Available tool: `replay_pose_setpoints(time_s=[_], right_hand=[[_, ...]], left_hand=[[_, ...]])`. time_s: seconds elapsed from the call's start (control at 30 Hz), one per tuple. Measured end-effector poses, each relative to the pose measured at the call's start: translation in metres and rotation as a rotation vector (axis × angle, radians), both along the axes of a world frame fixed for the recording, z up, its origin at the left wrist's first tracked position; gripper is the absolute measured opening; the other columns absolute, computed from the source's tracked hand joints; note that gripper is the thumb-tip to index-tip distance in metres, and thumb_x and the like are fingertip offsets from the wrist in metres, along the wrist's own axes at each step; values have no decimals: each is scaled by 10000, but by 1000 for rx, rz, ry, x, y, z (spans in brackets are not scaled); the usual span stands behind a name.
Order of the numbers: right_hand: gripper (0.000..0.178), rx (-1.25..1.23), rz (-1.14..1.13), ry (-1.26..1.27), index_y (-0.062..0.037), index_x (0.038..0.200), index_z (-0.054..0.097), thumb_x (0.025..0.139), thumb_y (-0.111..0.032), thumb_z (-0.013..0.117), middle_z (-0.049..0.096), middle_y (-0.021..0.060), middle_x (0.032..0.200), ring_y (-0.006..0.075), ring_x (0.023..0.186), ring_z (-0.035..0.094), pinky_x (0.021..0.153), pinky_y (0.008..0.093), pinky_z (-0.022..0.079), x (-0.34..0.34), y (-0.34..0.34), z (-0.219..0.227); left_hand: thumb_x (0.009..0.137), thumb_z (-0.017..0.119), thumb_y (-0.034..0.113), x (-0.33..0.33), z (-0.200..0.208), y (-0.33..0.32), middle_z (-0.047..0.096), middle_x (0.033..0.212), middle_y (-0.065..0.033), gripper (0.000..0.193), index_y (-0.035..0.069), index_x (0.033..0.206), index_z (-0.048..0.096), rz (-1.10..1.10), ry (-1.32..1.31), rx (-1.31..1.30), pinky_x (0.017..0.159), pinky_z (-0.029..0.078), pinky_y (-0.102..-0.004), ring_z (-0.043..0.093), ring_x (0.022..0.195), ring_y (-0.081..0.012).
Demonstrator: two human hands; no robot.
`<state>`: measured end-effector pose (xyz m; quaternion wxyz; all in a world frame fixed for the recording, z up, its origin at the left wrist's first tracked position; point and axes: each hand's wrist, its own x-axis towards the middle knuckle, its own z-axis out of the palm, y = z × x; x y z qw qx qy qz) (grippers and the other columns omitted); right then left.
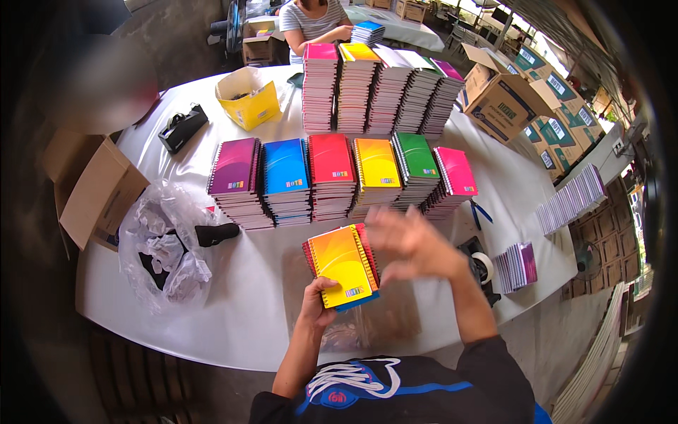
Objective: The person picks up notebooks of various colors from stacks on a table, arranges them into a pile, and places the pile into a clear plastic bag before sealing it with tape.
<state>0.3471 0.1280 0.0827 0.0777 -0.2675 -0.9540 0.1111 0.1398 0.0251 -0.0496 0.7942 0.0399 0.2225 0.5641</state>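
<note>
My left hand grips a small bundle of spiral notebooks, its thumb lying over the yellow top cover. Red and blue covers peek out around the edges of the bundle. Blurred by motion, my right hand is raised just right of the bundle; its thumb and fingers are apart and nothing shows in them. Beyond my hands runs a row of notebook stacks: purple, blue, red, yellow, green and pink. A clear plastic sheet or bag lies beneath the bundle.
Taller notebook stacks stand behind. Around the white table are a yellow container, black tape dispensers, a crumpled plastic bag, blue-handled pliers or cutters, more notebooks and cartons. Another person sits opposite.
</note>
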Motion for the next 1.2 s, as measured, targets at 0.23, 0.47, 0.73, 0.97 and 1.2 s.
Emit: replay_pose_setpoints(time_s=[0.23,0.47,0.73,0.97,1.2], right_hand=[[960,18,-524,-44,-251,1400,364,568,-221,843,307,177,1454,336,1302,366,1053,422,356,105,150,-34],[681,-316,-446,-79,-181,1304,509,685,-103,783,472,160,1329,238,1185,521,972,305,415,81,153,22],[395,286,-445,408,-112,1164,620,771,-97,662,627,115,1145,283,1045,608,898,351,482,67,101,37],[843,369,-34,-177,-144,1343,448,637,-540,681,454,90,1369,239,1222,468,894,522,411,-25,-71,-28],[1033,120,-502,-47,-266,1404,357,502,-283,859,226,96,1505,276,1386,219,1069,586,206,64,35,14]], left_hand=[[718,577,58,10,8,4,606,1103,-130,495,7,1200,477,-17,24,20,863,515,-396,625,968,-261],[723,574,31,4,6,0,617,1082,-124,481,7,1193,472,38,47,6,841,525,-386,638,936,-249],[824,617,186,17,17,9,593,1139,-115,468,29,1235,459,46,6,25,874,508,-380,612,1008,-214],[862,581,350,21,7,8,547,1213,-137,566,32,1301,418,-32,-266,258,908,490,-400,566,1103,-243],[712,541,72,5,-7,-19,584,1123,-158,543,-39,1236,448,-80,-83,5,874,513,-408,610,993,-271]])
